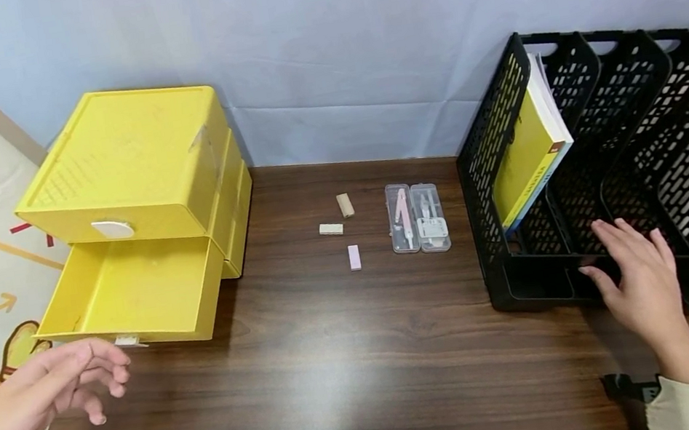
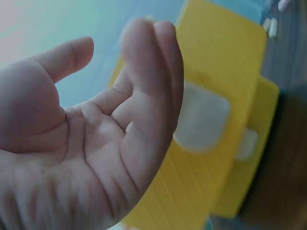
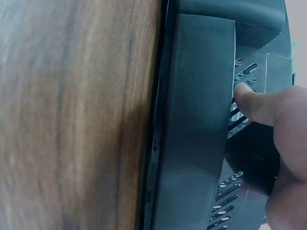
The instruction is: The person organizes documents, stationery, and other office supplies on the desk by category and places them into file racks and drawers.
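Note:
My left hand hovers in front of a yellow drawer unit, its fingers loosely bent and holding nothing. Below the top drawer, one drawer is pulled out, with nothing visible inside. In the left wrist view, a white handle on a yellow drawer front shows behind the fingers. On the right, my right hand is at the front of a black mesh file organizer, fingers spread over its front compartments. The right wrist view shows the thumb by the organizer's front rim; the other fingertips are hidden there.
A yellow-covered book stands in the organizer's leftmost slot. Mid-table lie two cream blocks, one upper and one lower, a pale lilac block and an opened clear case with a pink compass.

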The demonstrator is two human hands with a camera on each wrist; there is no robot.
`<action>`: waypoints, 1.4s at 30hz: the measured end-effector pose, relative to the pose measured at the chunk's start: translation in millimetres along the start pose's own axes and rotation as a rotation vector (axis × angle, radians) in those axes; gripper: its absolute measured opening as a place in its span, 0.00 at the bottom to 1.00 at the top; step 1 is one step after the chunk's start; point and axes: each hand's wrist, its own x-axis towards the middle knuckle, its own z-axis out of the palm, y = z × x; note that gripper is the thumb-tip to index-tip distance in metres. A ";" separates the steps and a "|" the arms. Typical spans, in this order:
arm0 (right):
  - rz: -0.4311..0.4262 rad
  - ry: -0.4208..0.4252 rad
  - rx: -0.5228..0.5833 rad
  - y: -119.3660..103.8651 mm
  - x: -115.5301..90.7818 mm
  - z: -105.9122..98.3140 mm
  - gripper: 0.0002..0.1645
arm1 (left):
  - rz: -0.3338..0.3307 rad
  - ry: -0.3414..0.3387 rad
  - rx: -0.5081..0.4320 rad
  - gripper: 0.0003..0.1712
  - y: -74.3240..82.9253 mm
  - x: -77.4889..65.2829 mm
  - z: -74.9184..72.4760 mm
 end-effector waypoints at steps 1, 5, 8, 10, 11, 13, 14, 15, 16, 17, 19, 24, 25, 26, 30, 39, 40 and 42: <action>0.000 0.000 0.000 0.1 0.0 0.1 0.43 | 0.015 0.006 0.037 0.29 4.8 4.2 4.0; 0.000 0.000 0.000 0.0 -0.3 0.3 0.43 | 0.016 0.092 0.259 0.23 26.1 22.0 24.6; 0.001 0.001 0.002 0.1 -1.0 0.4 0.43 | -0.016 0.181 0.399 0.18 40.8 38.1 44.6; 0.001 0.004 0.003 -0.2 -1.5 0.4 0.43 | -0.027 0.209 0.415 0.16 47.5 50.4 56.5; -0.001 0.005 0.003 -0.2 -1.5 0.5 0.43 | -0.023 0.219 0.414 0.15 49.3 56.5 62.2; -0.005 0.007 0.004 -0.5 -0.9 0.6 0.44 | -0.010 0.233 0.406 0.13 50.8 68.0 72.7; -0.007 0.007 0.004 -0.8 -0.5 0.6 0.44 | -0.009 0.242 0.415 0.13 51.0 73.3 78.2; -0.009 0.008 0.004 -1.1 0.0 0.6 0.44 | -0.003 0.250 0.420 0.12 50.5 78.4 83.6; -0.010 0.008 0.004 -1.2 0.5 0.7 0.44 | 0.005 0.258 0.430 0.12 49.6 83.5 89.3; -0.010 0.008 0.003 -1.4 1.0 0.5 0.44 | 0.007 0.268 0.440 0.11 48.5 88.7 95.3; -0.008 0.010 -0.001 -1.6 1.5 0.0 0.44 | 0.012 0.284 0.459 0.11 44.5 100.5 106.9; -0.008 0.010 -0.002 -1.5 1.8 -1.1 0.43 | 0.023 0.298 0.513 0.10 25.8 135.8 128.6; -0.010 0.009 -0.001 -1.4 1.6 -1.1 0.43 | 0.028 0.300 0.530 0.11 21.3 143.3 131.3; -0.011 0.008 0.000 -1.4 1.4 -1.1 0.42 | 0.028 0.302 0.541 0.11 17.0 150.6 133.7; -0.014 0.010 0.001 -1.2 0.3 -0.4 0.41 | 0.060 0.317 0.554 0.14 1.6 180.4 141.2; -0.007 0.010 0.001 -1.2 0.0 0.0 0.41 | 0.131 0.367 0.640 0.23 -22.3 232.4 145.0; -0.006 0.011 0.000 -1.0 0.2 -0.2 0.41 | 0.126 0.366 0.654 0.24 -24.6 237.1 144.4; -0.003 0.011 0.000 -0.6 0.6 -0.5 0.41 | 0.109 0.366 0.679 0.27 -28.9 245.7 142.9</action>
